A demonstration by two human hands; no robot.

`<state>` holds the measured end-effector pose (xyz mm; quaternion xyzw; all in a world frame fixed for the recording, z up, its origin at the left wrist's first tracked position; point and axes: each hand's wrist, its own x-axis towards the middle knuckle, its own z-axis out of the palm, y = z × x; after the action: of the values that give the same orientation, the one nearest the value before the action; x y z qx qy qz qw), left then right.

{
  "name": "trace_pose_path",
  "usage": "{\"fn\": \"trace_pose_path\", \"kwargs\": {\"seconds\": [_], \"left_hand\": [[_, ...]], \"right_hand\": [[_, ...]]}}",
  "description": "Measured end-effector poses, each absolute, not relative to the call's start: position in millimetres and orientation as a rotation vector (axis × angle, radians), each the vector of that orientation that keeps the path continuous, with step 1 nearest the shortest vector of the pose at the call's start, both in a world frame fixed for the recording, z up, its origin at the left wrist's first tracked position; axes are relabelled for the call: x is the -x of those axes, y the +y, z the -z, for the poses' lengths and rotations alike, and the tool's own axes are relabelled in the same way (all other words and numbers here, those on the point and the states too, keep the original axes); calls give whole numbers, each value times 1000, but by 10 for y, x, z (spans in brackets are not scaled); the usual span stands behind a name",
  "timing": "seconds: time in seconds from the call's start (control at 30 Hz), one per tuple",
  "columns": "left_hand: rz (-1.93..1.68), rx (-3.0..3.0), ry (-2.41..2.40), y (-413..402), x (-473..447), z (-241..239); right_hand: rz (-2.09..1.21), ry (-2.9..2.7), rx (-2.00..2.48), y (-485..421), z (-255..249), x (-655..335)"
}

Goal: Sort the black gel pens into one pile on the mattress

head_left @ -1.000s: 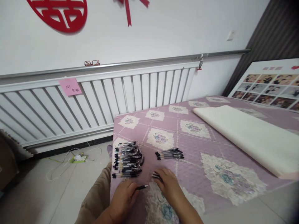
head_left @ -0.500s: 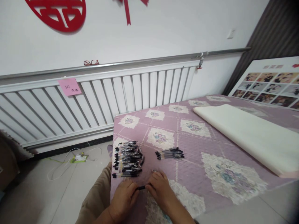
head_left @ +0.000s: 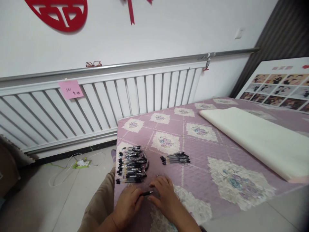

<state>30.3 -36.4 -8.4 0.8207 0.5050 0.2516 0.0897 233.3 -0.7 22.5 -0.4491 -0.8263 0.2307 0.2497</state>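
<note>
My left hand (head_left: 129,201) is closed around a black pen (head_left: 146,193), and its pale tip points right. Most of the pen's body is hidden by the fingers. Just right of that tip is my right hand (head_left: 164,195), its thumb and fingers apart and not touching the pen. Something small and light shows past its fingertips, too little to name. Beyond my left hand lies a large pile of black pens with clear barrels (head_left: 131,166). A smaller group of similar pens (head_left: 175,158) rests to the right of the pile.
The pens lie on a purple floral bedspread (head_left: 193,174). A folded cream sheet (head_left: 251,138) lies on the right. Behind stands a white radiator (head_left: 135,93) with a pink note (head_left: 71,89) and glasses (head_left: 93,64) on its pipe. A power strip (head_left: 82,163) sits on the floor.
My right hand's thumb and fingers have parted and come off the pen's end, so its light tip now shows. The left hand keeps its hold, and the pen groups have not moved.
</note>
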Motion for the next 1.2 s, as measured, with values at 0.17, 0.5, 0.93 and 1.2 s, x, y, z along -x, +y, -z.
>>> {"fn": "trace_pose_path", "kwargs": {"seconds": [0.17, 0.5, 0.93, 1.2], "left_hand": [[-694, -2452, 1542, -372, -307, 90], [-668, -2453, 1540, -372, -312, 79], [-640, -2405, 1560, -373, -304, 92], [-613, -2430, 1579, -370, -310, 79]], "right_hand": [[-592, -2309, 1262, 30, -183, -2312], [-688, -2319, 1230, 18, -283, -2374], [-660, -2331, 1214, 10, -283, -2373], [-604, -2354, 1285, 23, -275, -2357]]}}
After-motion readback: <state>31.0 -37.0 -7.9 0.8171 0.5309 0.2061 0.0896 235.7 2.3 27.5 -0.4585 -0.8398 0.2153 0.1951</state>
